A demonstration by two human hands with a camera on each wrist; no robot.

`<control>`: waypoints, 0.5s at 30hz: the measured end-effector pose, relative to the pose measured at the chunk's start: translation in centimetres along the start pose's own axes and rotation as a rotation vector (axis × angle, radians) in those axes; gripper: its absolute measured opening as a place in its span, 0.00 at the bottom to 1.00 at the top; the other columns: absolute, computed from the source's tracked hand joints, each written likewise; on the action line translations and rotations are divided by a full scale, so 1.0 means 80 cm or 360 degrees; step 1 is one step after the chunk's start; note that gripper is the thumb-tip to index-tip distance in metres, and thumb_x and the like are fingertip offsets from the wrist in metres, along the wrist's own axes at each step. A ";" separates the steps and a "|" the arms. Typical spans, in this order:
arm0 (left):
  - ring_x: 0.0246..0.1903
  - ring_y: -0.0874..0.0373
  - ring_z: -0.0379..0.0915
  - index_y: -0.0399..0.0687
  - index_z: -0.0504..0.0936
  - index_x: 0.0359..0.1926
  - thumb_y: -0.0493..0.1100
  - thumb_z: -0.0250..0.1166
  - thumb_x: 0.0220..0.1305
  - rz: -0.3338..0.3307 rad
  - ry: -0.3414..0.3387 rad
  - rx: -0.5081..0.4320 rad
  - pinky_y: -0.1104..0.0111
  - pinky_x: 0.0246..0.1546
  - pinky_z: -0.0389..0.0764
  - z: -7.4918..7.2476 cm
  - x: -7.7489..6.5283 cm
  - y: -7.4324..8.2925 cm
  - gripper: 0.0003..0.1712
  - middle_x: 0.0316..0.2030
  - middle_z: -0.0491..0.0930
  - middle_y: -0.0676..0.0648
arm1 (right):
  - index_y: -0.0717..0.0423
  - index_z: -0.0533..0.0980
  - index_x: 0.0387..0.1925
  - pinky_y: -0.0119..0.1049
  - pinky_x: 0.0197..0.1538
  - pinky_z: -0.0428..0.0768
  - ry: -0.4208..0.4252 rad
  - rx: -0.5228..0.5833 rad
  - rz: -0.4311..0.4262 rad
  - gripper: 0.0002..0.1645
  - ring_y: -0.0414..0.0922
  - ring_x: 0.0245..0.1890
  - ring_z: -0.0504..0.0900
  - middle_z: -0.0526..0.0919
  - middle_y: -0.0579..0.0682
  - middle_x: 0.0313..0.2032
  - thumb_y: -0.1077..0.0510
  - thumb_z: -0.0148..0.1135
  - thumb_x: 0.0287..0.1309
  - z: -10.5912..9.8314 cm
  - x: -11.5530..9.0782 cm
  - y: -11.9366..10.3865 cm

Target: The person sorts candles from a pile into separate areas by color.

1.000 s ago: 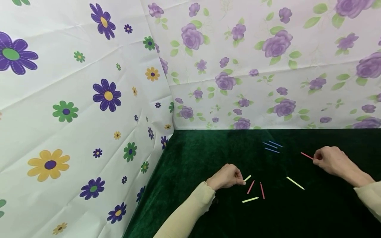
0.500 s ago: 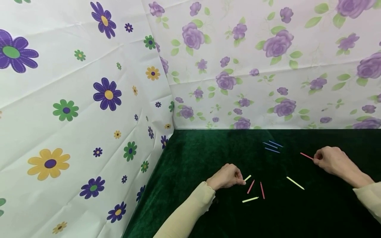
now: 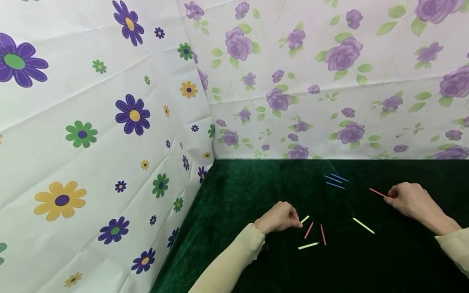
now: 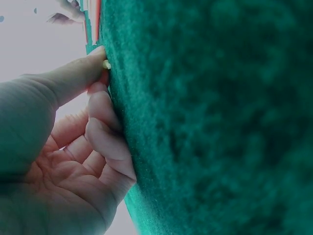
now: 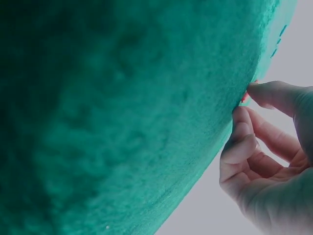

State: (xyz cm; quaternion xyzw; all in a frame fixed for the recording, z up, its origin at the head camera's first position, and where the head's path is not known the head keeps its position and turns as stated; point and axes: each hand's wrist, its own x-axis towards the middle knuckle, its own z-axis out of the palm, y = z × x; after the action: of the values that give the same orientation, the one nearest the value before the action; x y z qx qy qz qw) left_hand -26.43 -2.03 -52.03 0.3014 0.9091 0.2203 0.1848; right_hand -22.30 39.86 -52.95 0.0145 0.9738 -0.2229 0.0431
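In the head view, my left hand (image 3: 279,216) pinches one end of a thin yellow stick (image 3: 305,218) low over the dark green cloth (image 3: 249,183). In the left wrist view its pale narrowed tip (image 4: 107,64) shows beneath the thumb. Further right, my right hand (image 3: 412,199) is at the near end of a thin pink stick (image 3: 377,192) lying on the cloth. The right wrist view shows a small gap between thumb and forefinger, with a bit of red stick (image 5: 243,97) visible there. Its other fingers are loosely curled.
Two pink sticks (image 3: 323,234) and a yellow stick (image 3: 308,246) lie close to the left hand. Another yellow stick (image 3: 363,225) lies between the hands. Three blue sticks (image 3: 335,185) lie further back. Flowered sheets (image 3: 278,134) stand behind and at the left.
My right hand has shifted slightly, uncovering a little more of the pink stick, which stays in place. The left hand and the other sticks hold their positions.
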 end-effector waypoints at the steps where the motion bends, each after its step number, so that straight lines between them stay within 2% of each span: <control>1: 0.20 0.68 0.67 0.55 0.89 0.30 0.49 0.76 0.71 -0.0001 -0.0003 -0.0002 0.75 0.23 0.71 0.000 0.000 0.000 0.11 0.24 0.78 0.60 | 0.76 0.82 0.46 0.41 0.29 0.73 -0.0001 0.0003 0.0018 0.19 0.48 0.26 0.75 0.84 0.63 0.33 0.59 0.67 0.71 0.000 -0.001 -0.001; 5: 0.20 0.68 0.67 0.55 0.89 0.30 0.49 0.76 0.71 -0.0005 -0.0008 0.0012 0.75 0.23 0.71 -0.001 0.001 0.001 0.11 0.24 0.78 0.61 | 0.77 0.81 0.48 0.41 0.29 0.74 0.0019 0.0007 0.0038 0.20 0.48 0.26 0.76 0.85 0.64 0.34 0.58 0.67 0.70 0.002 -0.007 -0.005; 15: 0.20 0.68 0.67 0.56 0.89 0.30 0.50 0.76 0.71 0.0007 -0.0001 0.0048 0.76 0.24 0.71 0.000 0.002 0.000 0.11 0.24 0.78 0.61 | 0.76 0.83 0.49 0.39 0.29 0.71 0.0123 0.0032 -0.0055 0.21 0.46 0.26 0.75 0.88 0.65 0.36 0.57 0.68 0.70 0.013 -0.028 -0.026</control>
State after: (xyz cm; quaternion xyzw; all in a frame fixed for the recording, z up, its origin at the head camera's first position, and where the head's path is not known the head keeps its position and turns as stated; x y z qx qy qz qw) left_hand -26.55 -1.96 -52.06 0.3061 0.9116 0.2068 0.1802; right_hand -20.06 37.51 -52.82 0.0067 0.9725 -0.2327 0.0015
